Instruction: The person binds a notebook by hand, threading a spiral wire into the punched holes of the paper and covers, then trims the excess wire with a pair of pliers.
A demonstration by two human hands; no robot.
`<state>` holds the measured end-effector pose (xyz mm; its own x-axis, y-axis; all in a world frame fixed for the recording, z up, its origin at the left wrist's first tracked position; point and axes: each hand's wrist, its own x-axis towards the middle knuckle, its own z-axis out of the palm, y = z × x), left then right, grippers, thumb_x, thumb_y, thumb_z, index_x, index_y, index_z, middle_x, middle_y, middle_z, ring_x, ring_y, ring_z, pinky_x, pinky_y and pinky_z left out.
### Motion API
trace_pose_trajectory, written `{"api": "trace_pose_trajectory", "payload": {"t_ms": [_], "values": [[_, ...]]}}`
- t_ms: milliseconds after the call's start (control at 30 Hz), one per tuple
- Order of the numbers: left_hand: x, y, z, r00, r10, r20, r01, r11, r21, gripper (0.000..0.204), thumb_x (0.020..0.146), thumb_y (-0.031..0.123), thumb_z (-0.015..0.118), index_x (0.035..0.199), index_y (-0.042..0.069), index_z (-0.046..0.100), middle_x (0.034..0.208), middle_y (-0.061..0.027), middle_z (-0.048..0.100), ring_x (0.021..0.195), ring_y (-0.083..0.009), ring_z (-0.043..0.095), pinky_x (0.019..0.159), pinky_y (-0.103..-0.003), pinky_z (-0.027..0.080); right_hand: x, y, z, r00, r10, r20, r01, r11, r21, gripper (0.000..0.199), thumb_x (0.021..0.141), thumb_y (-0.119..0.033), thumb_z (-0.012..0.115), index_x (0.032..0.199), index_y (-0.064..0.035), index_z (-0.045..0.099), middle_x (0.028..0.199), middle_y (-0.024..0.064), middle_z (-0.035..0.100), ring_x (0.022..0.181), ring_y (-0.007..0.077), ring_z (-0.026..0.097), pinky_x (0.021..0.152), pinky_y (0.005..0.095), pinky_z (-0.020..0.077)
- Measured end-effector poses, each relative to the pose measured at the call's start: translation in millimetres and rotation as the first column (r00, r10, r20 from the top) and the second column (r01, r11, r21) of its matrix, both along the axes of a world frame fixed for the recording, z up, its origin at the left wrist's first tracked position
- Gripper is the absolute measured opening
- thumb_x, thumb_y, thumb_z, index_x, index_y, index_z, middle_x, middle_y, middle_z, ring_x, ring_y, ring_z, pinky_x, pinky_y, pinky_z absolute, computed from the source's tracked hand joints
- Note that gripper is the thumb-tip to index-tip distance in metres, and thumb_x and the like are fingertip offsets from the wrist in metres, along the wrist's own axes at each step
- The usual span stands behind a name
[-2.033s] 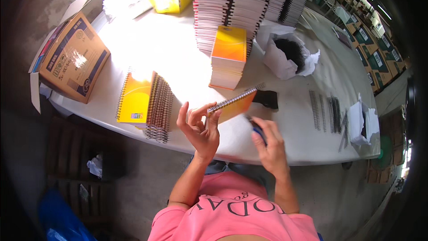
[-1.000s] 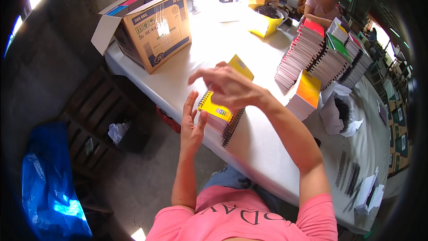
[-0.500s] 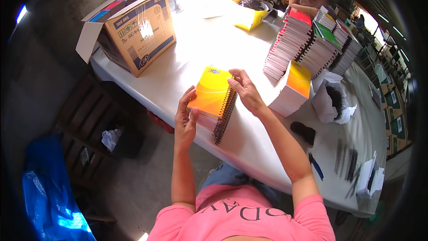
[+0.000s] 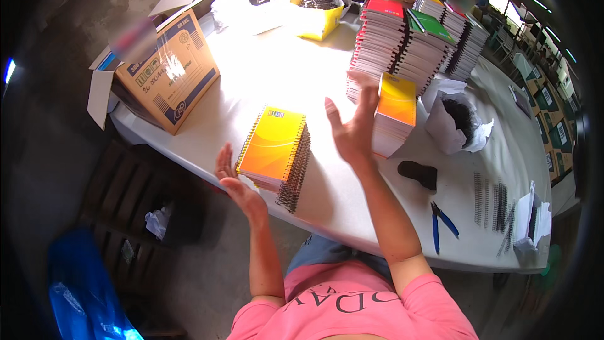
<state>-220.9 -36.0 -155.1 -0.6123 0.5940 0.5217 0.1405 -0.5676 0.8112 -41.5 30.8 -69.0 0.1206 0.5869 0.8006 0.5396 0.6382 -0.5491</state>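
1. While both hands hang open and empty, the left hand (image 4: 234, 184) sits at the table's (image 4: 251, 82) near edge, just beside the yellow notebook pile (image 4: 275, 151).
2. The right hand (image 4: 352, 127) is raised, fingers spread, between that pile and the short stack (image 4: 394, 113) further in.
3. I judge one notebook just set down; the next calls for reaching to the short stack.
4. Pliers (image 4: 442, 221) and loose coils (image 4: 492, 196) lie toward the right edge.
5. Tall stacks (image 4: 415, 44) stand beyond.
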Motion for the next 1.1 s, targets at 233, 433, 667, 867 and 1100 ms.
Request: {"api": "trace_pose_trajectory", "payload": {"t_ms": [233,433,667,867,1100], "values": [[21.0,-42.6,64.1,0.951,0.301,-0.067,-0.269,0.916,0.297,0.049,0.1,0.042,0.028,0.13,0.004,0.037,0.138,-0.0156,0.044,0.131,-0.0248,0.038,0.104,-0.04,0.031,177.2,8.3,5.1,0.968,-0.122,-0.218,-0.091,0.638,-0.764,0.055,0.081,-0.024,0.072,0.125,-0.0009,0.047,0.075,0.0051,0.059,0.064,0.0133,0.055,0.059,0.0281,0.0452],[71.6,-57.5,86.8,0.905,0.178,-0.387,0.02,0.889,0.457,0.041,0.092,0.03,0.053,0.118,0.002,0.039,0.127,-0.0217,0.043,0.126,-0.0373,0.04,0.105,-0.044,0.036,171.5,11.0,7.7,0.978,-0.207,-0.014,0.159,0.791,-0.591,0.055,0.08,-0.013,0.072,0.127,-0.0019,0.046,0.064,0.0001,0.055,0.058,0.0077,0.051,0.056,0.0242,0.0424],[151.5,-57.2,93.8,0.502,-0.25,-0.828,0.525,0.849,0.062,0.058,0.082,0.018,0.065,0.131,0.0,0.04,0.123,-0.0221,0.048,0.126,-0.0384,0.04,0.105,-0.053,0.032,165.2,-108.1,52.0,0.97,0.17,0.174,-0.037,0.809,-0.586,0.082,0.076,-0.01,0.068,0.145,-0.0145,0.024,0.066,0.0066,0.058,0.054,0.0189,0.057,0.057,0.0305,0.0464],[196.1,-37.6,10.5,0.138,-0.572,-0.808,0.448,0.764,-0.464,0.076,0.077,0.035,0.069,0.142,0.014,0.035,0.121,-0.0128,0.047,0.131,-0.0332,0.033,0.107,-0.051,0.01,196.0,-142.8,-52.6,0.893,0.292,0.343,0.03,0.721,-0.693,0.077,0.078,-0.012,0.066,0.143,-0.0118,0.025,0.073,0.0108,0.062,0.069,0.0321,0.064,0.068,0.041,0.0517],[205.2,-47.7,-26.3,0.149,-0.489,-0.859,0.504,0.785,-0.36,0.048,0.076,0.031,0.072,0.119,0.02,0.055,0.095,-0.0076,0.046,0.097,-0.0292,0.043,0.101,-0.059,0.027,247.1,-162.0,-38.3,0.846,0.457,-0.274,-0.523,0.614,-0.591,0.087,0.074,-0.017,0.079,0.145,-0.0154,0.028,0.081,0.0009,0.059,0.076,0.0101,0.06,0.072,0.0249,0.0476]]}}
